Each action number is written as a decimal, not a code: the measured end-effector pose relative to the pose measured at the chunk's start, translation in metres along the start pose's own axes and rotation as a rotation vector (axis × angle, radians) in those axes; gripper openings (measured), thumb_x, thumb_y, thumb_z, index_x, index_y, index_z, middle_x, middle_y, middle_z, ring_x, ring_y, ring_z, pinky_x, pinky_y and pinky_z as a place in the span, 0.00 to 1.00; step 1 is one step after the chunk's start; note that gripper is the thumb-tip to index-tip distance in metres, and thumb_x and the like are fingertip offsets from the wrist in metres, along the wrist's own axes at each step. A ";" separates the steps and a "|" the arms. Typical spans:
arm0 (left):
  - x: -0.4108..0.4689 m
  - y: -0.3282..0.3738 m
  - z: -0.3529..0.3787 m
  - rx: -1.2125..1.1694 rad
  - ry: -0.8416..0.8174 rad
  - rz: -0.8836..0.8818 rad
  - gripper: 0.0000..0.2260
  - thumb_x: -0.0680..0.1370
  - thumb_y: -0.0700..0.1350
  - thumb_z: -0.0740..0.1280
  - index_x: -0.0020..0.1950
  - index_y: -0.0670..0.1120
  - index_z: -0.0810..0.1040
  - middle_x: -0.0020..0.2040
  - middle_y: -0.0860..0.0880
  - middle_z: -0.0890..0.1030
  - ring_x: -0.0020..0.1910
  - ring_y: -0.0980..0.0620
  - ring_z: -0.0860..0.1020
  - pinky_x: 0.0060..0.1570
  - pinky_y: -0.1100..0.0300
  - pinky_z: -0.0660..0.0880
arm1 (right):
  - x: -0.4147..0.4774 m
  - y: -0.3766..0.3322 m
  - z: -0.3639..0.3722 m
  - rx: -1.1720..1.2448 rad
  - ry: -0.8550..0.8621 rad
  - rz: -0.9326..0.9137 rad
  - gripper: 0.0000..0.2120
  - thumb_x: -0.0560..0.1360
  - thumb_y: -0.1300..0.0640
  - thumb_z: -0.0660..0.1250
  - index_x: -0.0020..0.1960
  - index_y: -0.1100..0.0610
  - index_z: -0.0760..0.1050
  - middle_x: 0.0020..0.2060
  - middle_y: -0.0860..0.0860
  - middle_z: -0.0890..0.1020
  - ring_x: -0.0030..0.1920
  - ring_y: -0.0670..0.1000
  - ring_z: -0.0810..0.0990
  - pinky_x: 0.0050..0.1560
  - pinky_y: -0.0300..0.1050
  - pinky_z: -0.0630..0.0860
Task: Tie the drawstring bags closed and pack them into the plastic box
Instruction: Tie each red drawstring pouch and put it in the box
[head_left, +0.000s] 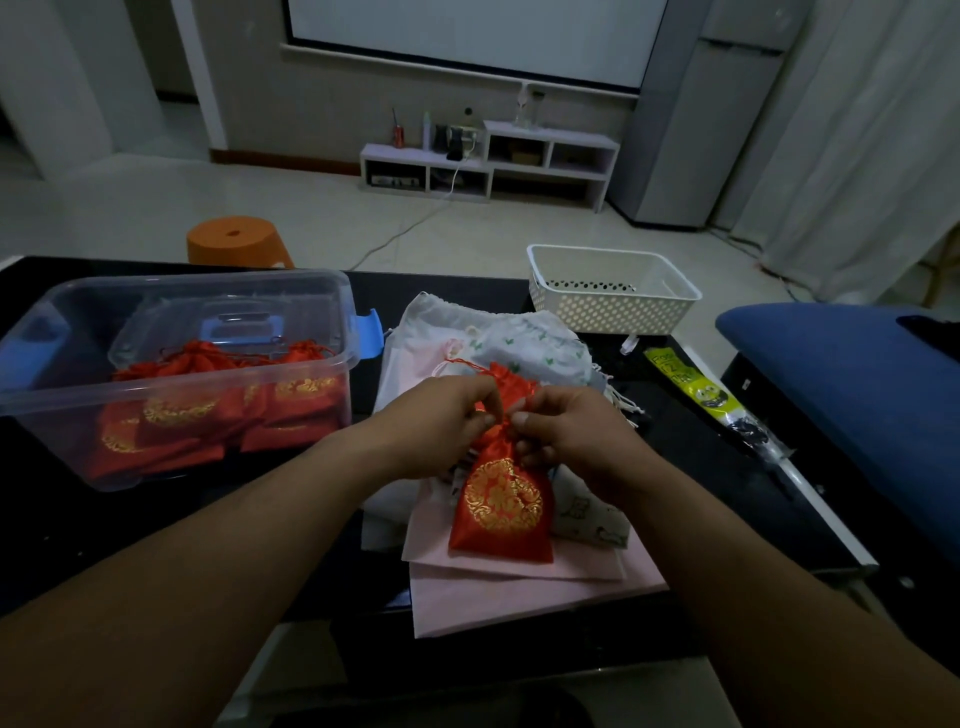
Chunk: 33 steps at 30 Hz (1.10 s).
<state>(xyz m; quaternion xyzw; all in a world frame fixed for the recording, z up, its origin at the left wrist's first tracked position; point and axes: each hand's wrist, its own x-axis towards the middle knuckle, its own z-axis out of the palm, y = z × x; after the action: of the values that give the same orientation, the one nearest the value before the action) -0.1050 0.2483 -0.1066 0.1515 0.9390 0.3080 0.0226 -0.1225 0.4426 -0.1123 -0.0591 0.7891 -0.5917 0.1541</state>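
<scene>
Black table (691, 436), pale tiled floor (156, 208), left hand (441, 415) and right hand (569, 428) pinching red bag (501, 514) neck

Dim, bluish room light; edges seemingly bowed.

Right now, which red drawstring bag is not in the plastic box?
The red bag pinched by the left hand and right hand, atop the pale bags; the other red bags lie inside the plastic box.
</scene>
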 end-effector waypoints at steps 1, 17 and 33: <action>0.000 0.001 0.002 -0.019 -0.013 -0.005 0.04 0.84 0.47 0.65 0.55 0.51 0.80 0.45 0.54 0.79 0.43 0.55 0.78 0.40 0.57 0.75 | 0.000 0.000 0.001 -0.009 0.003 -0.006 0.03 0.80 0.67 0.68 0.52 0.66 0.80 0.36 0.57 0.82 0.33 0.50 0.81 0.35 0.43 0.80; 0.004 0.002 0.011 -0.376 -0.053 -0.142 0.07 0.81 0.46 0.71 0.48 0.43 0.83 0.38 0.44 0.81 0.34 0.50 0.78 0.36 0.53 0.77 | -0.006 -0.004 -0.001 -0.060 -0.028 -0.060 0.05 0.80 0.69 0.66 0.48 0.63 0.80 0.34 0.56 0.82 0.34 0.51 0.82 0.34 0.41 0.80; 0.002 -0.004 0.021 -0.168 0.027 0.035 0.09 0.78 0.50 0.74 0.52 0.47 0.79 0.46 0.51 0.81 0.46 0.52 0.80 0.45 0.55 0.77 | -0.004 -0.002 -0.009 -0.169 -0.048 -0.112 0.04 0.80 0.67 0.67 0.53 0.65 0.80 0.39 0.60 0.84 0.35 0.49 0.82 0.37 0.42 0.80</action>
<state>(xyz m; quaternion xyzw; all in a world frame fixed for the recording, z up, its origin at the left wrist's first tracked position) -0.1049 0.2575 -0.1256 0.1614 0.9072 0.3881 0.0171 -0.1218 0.4515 -0.1070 -0.1300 0.8278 -0.5289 0.1342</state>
